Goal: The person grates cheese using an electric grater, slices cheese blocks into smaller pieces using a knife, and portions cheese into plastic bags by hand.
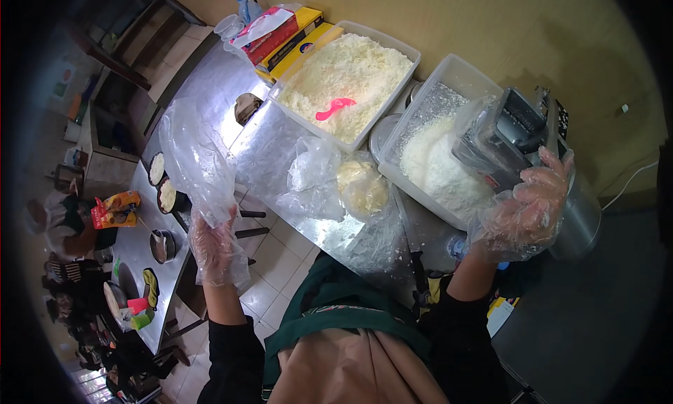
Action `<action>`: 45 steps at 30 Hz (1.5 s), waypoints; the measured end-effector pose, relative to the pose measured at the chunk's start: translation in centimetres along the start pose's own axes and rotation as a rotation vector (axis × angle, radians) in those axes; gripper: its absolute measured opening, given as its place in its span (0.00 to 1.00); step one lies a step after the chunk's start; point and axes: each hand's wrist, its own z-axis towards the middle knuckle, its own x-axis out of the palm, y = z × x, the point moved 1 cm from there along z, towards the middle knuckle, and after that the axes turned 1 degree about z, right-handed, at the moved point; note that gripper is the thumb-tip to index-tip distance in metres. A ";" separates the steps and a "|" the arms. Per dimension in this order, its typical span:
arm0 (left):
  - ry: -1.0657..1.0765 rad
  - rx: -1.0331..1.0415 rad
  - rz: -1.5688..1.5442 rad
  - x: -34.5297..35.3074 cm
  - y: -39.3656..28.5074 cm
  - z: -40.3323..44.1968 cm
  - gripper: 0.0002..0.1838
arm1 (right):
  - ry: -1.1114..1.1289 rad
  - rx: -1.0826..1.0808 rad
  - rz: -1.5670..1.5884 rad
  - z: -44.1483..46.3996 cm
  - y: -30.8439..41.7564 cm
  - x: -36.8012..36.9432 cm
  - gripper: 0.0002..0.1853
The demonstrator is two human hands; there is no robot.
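- Bench (261, 150), metal: extends beyond and to the right of the left grip; powder is scattered on its near edge, between the two grips.
- White-powder tub (471, 78): just beyond and left of the right grip. Any pour or scoop is best made over its opening, to limit spillage.
- Crumb tub (387, 101), pale yellow contents: farther beyond and left of the right grip.
- Appliance (522, 127), dark and clear parts, type not determinable: just beyond the right grip. Contact cannot be confirmed.
- Clear bag (195, 148): rises from the left grip, apparently without contents. Recommended: separate its mouth fully and support the base before loading.
- Right hand (533, 201), in a clear glove: fingers extended, nothing visibly grasped. The loose glove film should be held clear of the powder.
- Left hand (214, 243), gloved: clasping the clear bag's lower end. A light hold is advised, as thin film may slip or tear.
- Cream-coloured bundle (362, 187), bagged: between the grips.
- Pink scoop (335, 109): beyond that bundle, lying on the crumb.
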 end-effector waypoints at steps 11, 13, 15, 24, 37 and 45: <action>0.000 -0.020 0.136 1.4 0.6 -1.8 0.24 | 0.027 -0.087 -0.041 0.5 0.3 0.1 0.25; -0.005 0.001 0.121 0.8 1.1 -2.0 0.22 | 0.026 -0.073 -0.059 0.6 0.5 0.2 0.26; -0.008 0.015 0.106 1.0 1.2 -2.5 0.20 | 0.038 -0.062 -0.056 1.2 1.2 -0.1 0.28; -0.077 -0.073 -0.005 -0.3 0.7 -3.9 0.04 | -0.019 -0.303 -0.264 4.8 1.4 0.6 0.38; -0.067 -0.164 0.022 -1.0 3.2 -1.6 0.09 | 0.089 -0.206 -0.107 1.0 1.7 0.0 0.28; 0.102 -0.310 0.003 -4.1 5.4 5.0 0.16 | 0.082 -0.107 -0.284 2.6 2.3 0.4 0.42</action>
